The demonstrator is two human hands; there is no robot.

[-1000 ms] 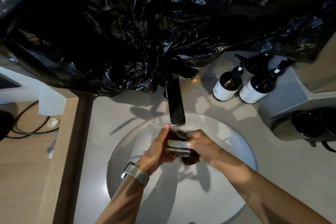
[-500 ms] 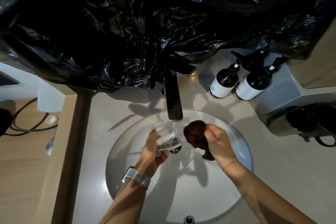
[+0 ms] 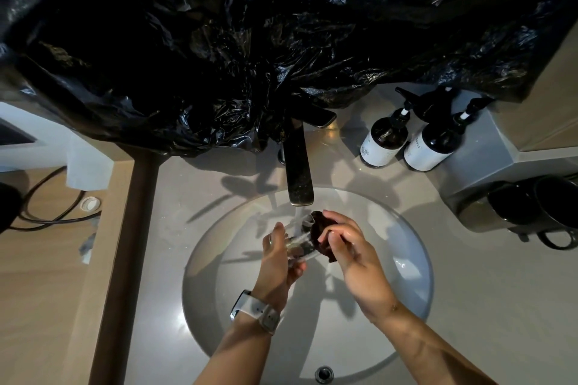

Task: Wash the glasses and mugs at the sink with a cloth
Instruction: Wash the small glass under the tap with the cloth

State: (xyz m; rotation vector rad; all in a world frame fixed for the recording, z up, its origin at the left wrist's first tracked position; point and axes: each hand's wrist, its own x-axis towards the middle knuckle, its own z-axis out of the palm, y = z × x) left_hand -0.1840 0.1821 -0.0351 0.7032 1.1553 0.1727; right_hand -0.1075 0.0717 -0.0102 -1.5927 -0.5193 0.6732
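Note:
My left hand (image 3: 276, 262) grips a clear glass (image 3: 301, 243) over the round white sink (image 3: 416, 284), tilted on its side under the running tap (image 3: 299, 178). My right hand (image 3: 350, 247) holds a dark brown cloth (image 3: 319, 233) and presses it against the glass's open end. Water streams from the spout onto the glass. Two black mugs (image 3: 531, 206) stand on the counter at the right.
Two dark pump bottles (image 3: 406, 141) with white labels stand behind the sink at the right. Black plastic sheeting (image 3: 250, 40) hangs over the whole back wall. A wooden surface with a black cable (image 3: 47, 212) lies to the left.
Half a second ago the cloth was held apart to the right of the glass; now my right hand has brought it back against the glass under the water.

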